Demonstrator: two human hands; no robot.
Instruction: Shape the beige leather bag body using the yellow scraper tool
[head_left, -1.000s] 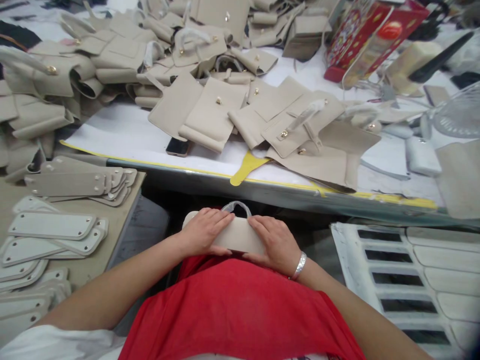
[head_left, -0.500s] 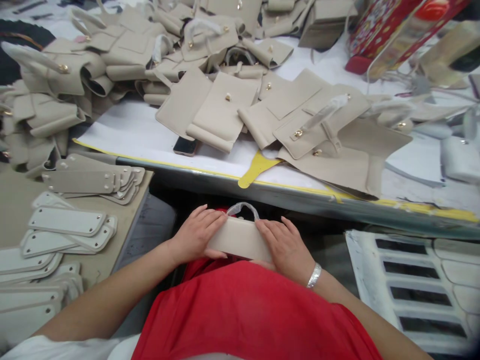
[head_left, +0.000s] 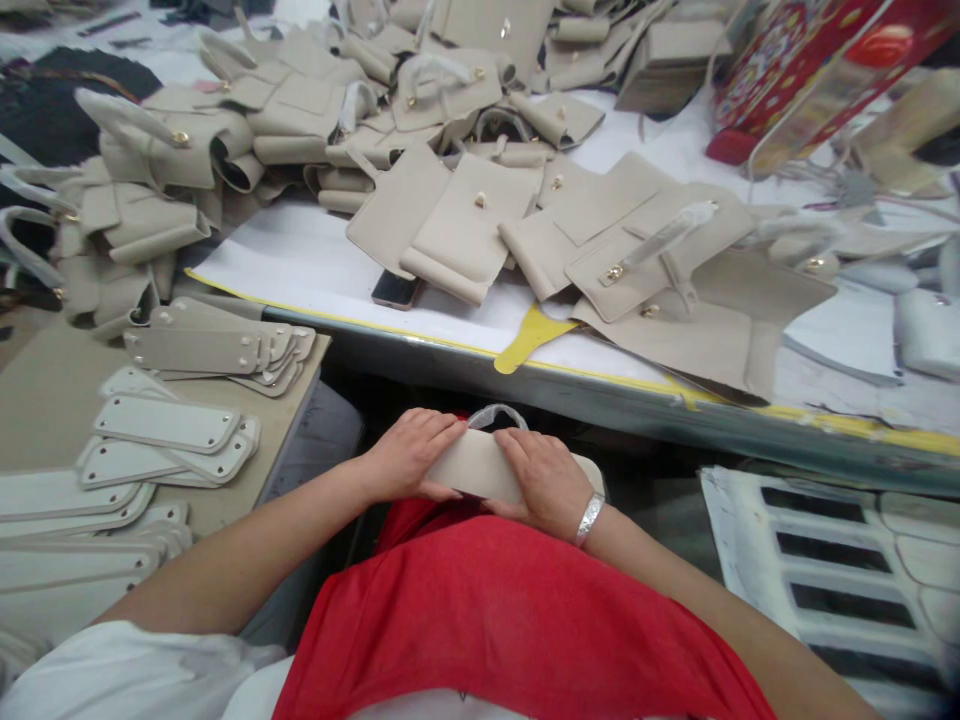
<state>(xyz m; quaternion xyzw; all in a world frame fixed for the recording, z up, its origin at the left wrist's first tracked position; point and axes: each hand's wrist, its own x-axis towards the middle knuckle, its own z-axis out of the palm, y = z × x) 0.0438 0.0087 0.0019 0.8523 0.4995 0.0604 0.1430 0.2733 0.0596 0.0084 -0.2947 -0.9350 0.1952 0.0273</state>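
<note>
- Head view, centre-bottom of frame: you hold one beige bag piece point(head_left: 480, 465) in your lap, just below the table edge point(head_left: 675, 405) and above your red top point(head_left: 510, 620).
- L hand point(head_left: 409, 455): fingers pressed together and laid over the piece's left end, thumb tucked under.
- R hand point(head_left: 544, 480): fingers close together and flat across the top, towards the right end. One silver bracelet point(head_left: 590, 518) on that wrist.
- One plastic-wrapped handle loop point(head_left: 499, 415) pokes up behind the piece, between your two hands.
- Handling, as judged: light, semi-stiff, smooth-faced. It prob. flexes in the middle, so grip both ends. The handle's wrap looks slippery, so don't take it there.
- Count, centre frame: 1 dark phone point(head_left: 396, 288) and 1 yellow pattern piece point(head_left: 529, 338), the latter hanging over the table edge.
- Count, upper half: beige bags point(head_left: 465, 225) heaped and overlapping. Too many, too tangled for an exact no.
- Count, left of frame: flat base panels point(head_left: 169, 425) in 2 fanned groups, darker above and whiter below. They overlap too much for an exact no.
- Count, upper right: 1 red printed box point(head_left: 787, 60).
- Count, lower right: 1 white rack point(head_left: 731, 520) with 4 dark slots showing.
</note>
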